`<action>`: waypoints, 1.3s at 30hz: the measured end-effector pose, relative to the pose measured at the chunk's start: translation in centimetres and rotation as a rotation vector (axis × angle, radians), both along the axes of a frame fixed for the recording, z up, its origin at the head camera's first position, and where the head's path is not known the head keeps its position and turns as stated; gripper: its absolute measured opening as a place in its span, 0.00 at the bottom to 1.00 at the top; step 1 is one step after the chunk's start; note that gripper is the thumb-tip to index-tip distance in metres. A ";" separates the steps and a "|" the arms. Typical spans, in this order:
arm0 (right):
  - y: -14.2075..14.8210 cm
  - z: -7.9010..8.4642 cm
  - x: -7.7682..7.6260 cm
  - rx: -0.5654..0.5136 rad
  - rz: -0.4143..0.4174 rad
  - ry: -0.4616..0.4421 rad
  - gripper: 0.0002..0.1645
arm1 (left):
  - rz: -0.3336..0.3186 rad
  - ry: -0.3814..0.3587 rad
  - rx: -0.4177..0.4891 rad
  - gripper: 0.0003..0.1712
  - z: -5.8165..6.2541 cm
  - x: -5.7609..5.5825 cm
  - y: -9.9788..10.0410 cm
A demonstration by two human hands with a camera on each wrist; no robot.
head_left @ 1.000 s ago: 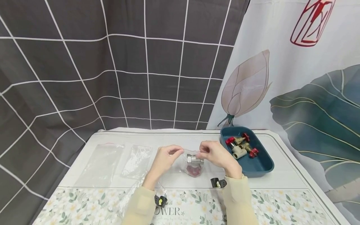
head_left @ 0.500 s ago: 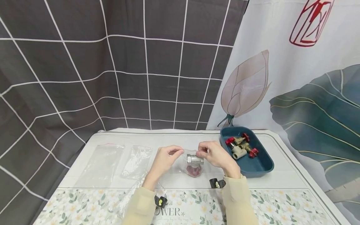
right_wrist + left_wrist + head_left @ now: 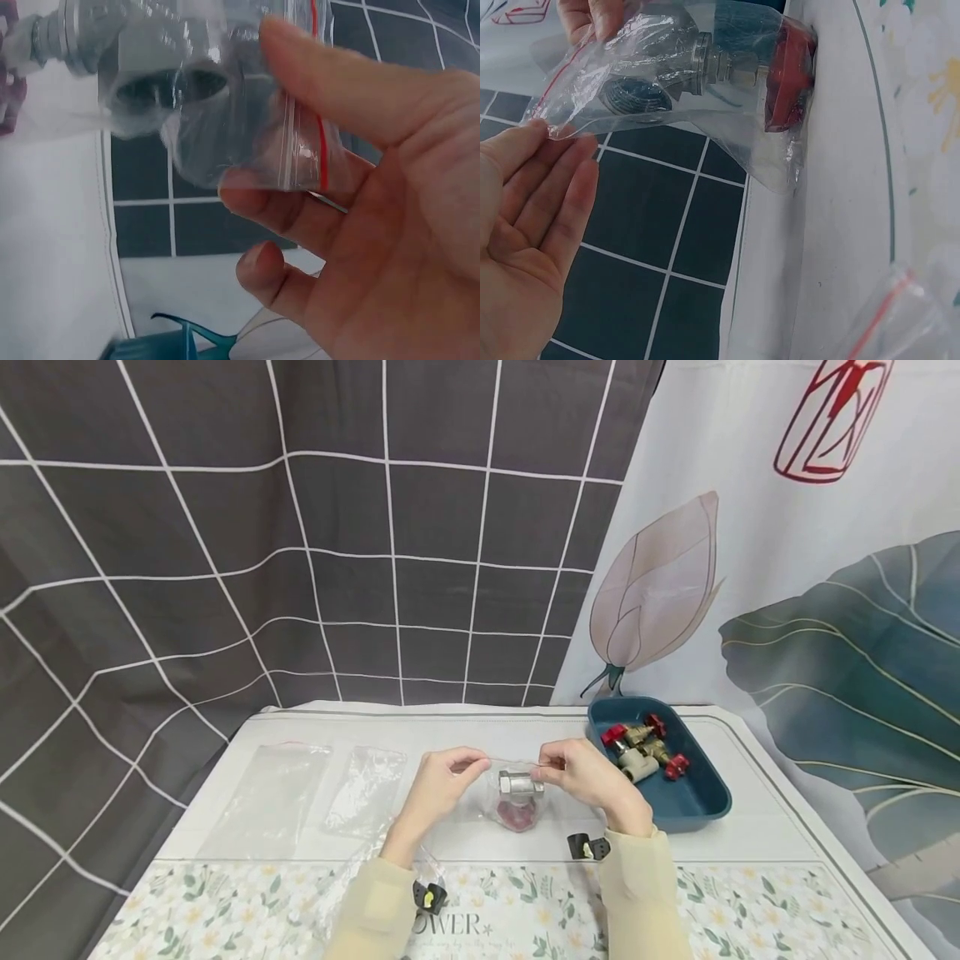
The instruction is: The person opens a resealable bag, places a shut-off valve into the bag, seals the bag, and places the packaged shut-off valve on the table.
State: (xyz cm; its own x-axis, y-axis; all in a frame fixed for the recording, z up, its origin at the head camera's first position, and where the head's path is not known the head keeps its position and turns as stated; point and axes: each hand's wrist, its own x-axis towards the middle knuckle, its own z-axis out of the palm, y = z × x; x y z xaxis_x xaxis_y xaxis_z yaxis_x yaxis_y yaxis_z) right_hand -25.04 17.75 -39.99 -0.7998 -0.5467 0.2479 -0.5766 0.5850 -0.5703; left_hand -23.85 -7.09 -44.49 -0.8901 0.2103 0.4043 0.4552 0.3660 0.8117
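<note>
A silver valve (image 3: 519,785) with a red handwheel (image 3: 786,79) stands wheel-down on the table inside a clear zip bag (image 3: 727,142). My left hand (image 3: 448,783) pinches the left corner of the bag's mouth between thumb and fingertips. Opposite it, my right hand (image 3: 591,783) holds the other end of the mouth. In the right wrist view the thumb lies over the bag close to the red zip line (image 3: 322,146), with fingers behind the plastic. Through the film, the valve's round threaded opening (image 3: 636,95) shows in the left wrist view.
A blue bin (image 3: 701,802) at the right holds several valves (image 3: 637,764) with brass or pale bodies and red handwheels. Flat clear bags (image 3: 262,797) lie on the table's left side. Another bag with a red strip (image 3: 892,322) lies near my left forearm.
My right hand has shifted slightly left, then back to the right along the bag's mouth. My left hand and the bagged valve have stayed nearly still.
</note>
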 end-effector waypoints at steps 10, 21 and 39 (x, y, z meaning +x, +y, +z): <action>0.1 0.1 0.2 0.043 -0.031 -0.010 0.19 | 0.002 -0.008 0.009 0.11 -0.1 0.1 0.0; 0.8 0.2 0.3 0.030 0.026 0.024 0.20 | 0.005 0.006 0.000 0.10 0.0 0.1 0.1; 1.3 0.6 1.0 0.100 -0.077 -0.106 0.20 | 0.003 0.003 0.002 0.11 0.1 0.0 0.0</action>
State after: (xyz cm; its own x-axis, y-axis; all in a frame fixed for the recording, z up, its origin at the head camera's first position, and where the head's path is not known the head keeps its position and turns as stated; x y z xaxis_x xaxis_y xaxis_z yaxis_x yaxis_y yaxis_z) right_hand -24.07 19.09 -39.38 -0.8589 -0.5008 0.1076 -0.4679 0.6816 -0.5627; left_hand -23.87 -7.11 -44.42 -0.8896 0.2065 0.4073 0.4563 0.3657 0.8112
